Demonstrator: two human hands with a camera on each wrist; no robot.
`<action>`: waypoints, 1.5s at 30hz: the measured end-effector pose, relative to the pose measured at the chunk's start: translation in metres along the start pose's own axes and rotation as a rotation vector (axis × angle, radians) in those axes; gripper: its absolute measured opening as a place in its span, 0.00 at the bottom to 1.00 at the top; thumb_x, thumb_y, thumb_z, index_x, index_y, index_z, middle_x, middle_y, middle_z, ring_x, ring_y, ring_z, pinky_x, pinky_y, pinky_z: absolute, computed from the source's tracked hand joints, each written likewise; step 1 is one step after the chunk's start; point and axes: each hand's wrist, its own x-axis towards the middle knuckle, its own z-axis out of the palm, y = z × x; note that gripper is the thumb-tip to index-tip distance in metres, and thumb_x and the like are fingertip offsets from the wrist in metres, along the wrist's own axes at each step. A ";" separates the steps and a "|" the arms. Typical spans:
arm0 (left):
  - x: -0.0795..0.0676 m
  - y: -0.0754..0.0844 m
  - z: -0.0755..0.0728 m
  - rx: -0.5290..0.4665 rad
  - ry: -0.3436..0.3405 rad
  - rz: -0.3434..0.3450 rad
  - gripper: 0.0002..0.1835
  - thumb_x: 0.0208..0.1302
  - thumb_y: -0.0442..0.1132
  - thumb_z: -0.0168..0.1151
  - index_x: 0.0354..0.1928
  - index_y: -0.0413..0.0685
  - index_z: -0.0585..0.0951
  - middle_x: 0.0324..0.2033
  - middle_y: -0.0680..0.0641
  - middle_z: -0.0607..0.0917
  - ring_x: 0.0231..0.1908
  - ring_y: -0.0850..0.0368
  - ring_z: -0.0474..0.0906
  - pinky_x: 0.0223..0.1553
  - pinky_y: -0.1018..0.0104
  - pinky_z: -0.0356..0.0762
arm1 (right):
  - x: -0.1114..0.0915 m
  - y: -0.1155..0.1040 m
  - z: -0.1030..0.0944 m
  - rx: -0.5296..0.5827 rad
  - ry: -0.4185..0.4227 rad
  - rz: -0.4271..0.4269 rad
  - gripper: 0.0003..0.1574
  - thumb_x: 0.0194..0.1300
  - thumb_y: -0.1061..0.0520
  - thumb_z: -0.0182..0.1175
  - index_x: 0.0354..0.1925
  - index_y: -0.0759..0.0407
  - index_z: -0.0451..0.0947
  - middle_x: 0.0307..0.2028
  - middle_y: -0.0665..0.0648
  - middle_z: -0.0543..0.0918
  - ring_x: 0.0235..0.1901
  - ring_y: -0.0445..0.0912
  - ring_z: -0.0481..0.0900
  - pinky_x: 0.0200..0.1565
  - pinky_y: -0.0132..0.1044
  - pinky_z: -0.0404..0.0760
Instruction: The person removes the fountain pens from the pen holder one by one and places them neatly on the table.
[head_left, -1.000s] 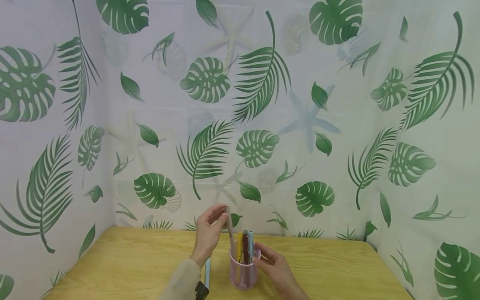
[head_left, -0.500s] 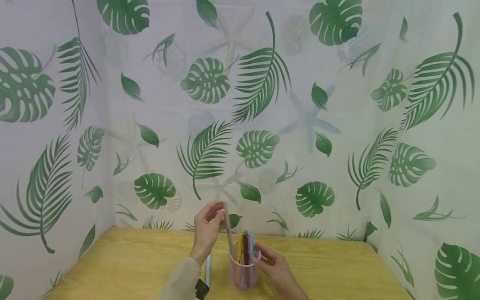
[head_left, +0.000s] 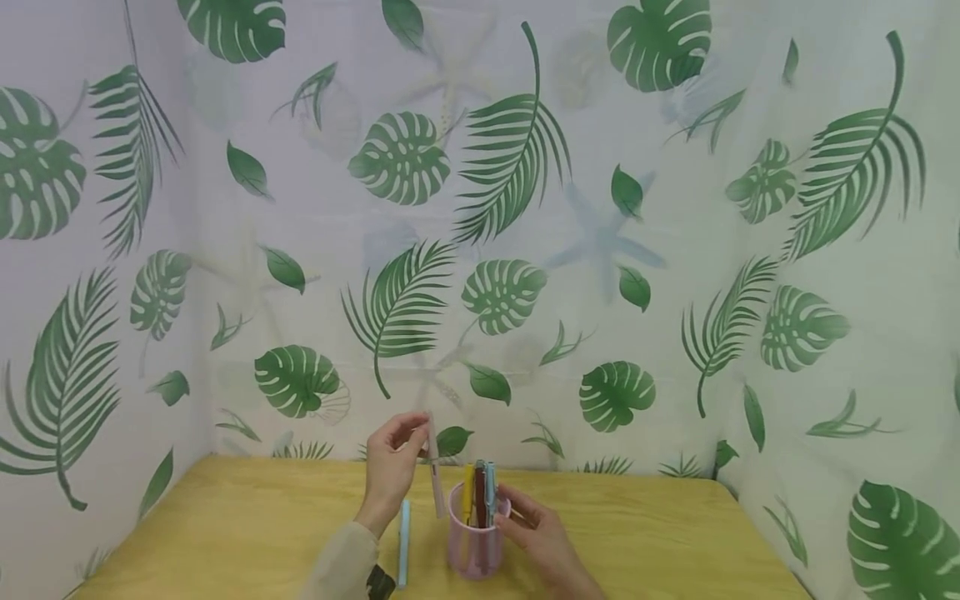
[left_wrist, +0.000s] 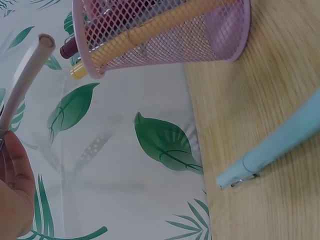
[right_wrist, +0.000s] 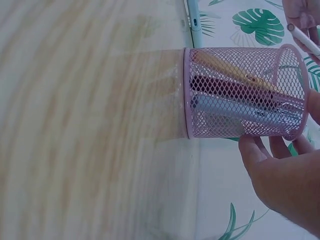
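My left hand [head_left: 392, 467] pinches a pale pinkish pen [head_left: 437, 479] by its upper end. The pen hangs nearly upright just left of a pink mesh pen cup [head_left: 475, 557], apart from it, its lower end uncovered in the left wrist view. Standing in the cup are a yellow pen [head_left: 468, 493], a dark red pen [head_left: 481, 492] and a light blue pen [head_left: 491, 492]. My right hand [right_wrist: 285, 170] holds the cup near its rim from the right, fingers on one side and thumb by the rim.
Another light blue pen [head_left: 404, 546] lies on the wooden table [head_left: 637, 542], left of the cup. A leaf-patterned white sheet [head_left: 525, 208] stands behind the table and along both sides. A dark object [head_left: 380, 582] sits by the left sleeve.
My left hand has drawn the pale pen out of the cup and moved it left. The right hand stays at the cup. The head view has shifted slightly.
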 end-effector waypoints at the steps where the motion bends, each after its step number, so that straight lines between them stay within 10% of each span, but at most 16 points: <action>1: 0.000 0.000 -0.001 0.001 -0.015 -0.004 0.07 0.65 0.30 0.63 0.44 0.39 0.84 0.44 0.34 0.85 0.34 0.63 0.81 0.32 0.71 0.82 | 0.000 0.000 0.000 -0.003 0.011 0.002 0.37 0.68 0.54 0.62 0.69 0.65 0.64 0.69 0.67 0.65 0.66 0.66 0.67 0.63 0.52 0.73; 45: -0.003 -0.018 -0.049 -0.025 -0.116 -0.238 0.23 0.56 0.27 0.69 0.56 0.39 0.80 0.44 0.37 0.85 0.36 0.57 0.85 0.38 0.62 0.86 | 0.002 -0.001 0.003 0.015 0.010 0.023 0.36 0.68 0.54 0.62 0.69 0.65 0.64 0.69 0.67 0.65 0.67 0.66 0.66 0.64 0.51 0.72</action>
